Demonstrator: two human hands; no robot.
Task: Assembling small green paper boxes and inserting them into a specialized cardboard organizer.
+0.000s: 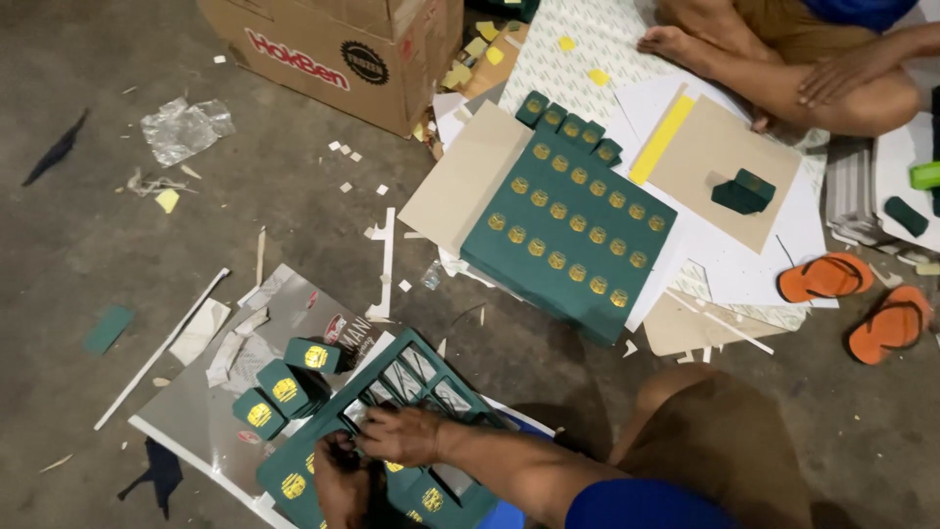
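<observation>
My left hand (343, 482) and my right hand (403, 436) meet low in the view on a dark green die-cut sheet (419, 340). The sheet has several empty rectangular windows, and a few gold-emblem pieces remain in it. The fingers of both hands pinch the sheet at the same spot; what lies between them is hidden. My right forearm comes in from the lower right. Just left of the hands, three loose green pieces with gold emblems (284, 389) lie in a small pile on a grey board (191, 416).
A stack of uncut green sheets (568, 230) lies on tan and white card in the middle. A cardboard box (333, 59) stands at the top. Another person's legs (783, 78) are at the top right, with orange sandals (827, 277) nearby. Paper scraps litter the concrete floor.
</observation>
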